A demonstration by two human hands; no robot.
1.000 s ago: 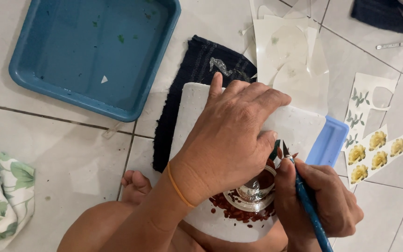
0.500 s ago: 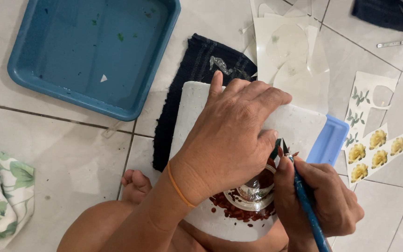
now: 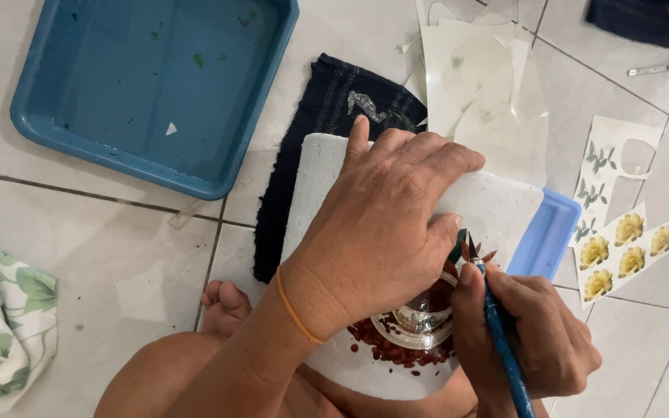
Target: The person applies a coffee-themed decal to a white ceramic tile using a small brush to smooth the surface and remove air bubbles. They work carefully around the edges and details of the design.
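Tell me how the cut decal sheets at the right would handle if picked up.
The decal sheets look thin and flat, with cut-out holes, so probably floppy and very light. Narrow strips left around the cut-outs might tear or curl easily. Lying flat on smooth tile, their edges may be hard to lift, and they would likely slide if pushed.

I'm down on the white tiled floor (image 3: pixel 102 255), grout lines crossing it. A blue tray (image 3: pixel 149 166) sits up left, a dark cloth (image 3: pixel 303 162) just beside it. Clear film scraps (image 3: pixel 482 77) lie up top, yellow flower stickers (image 3: pixel 621 251) at right. A leafy cloth (image 3: pixel 1 325) bunches at the left edge, my bare foot (image 3: pixel 224 306) near the middle.
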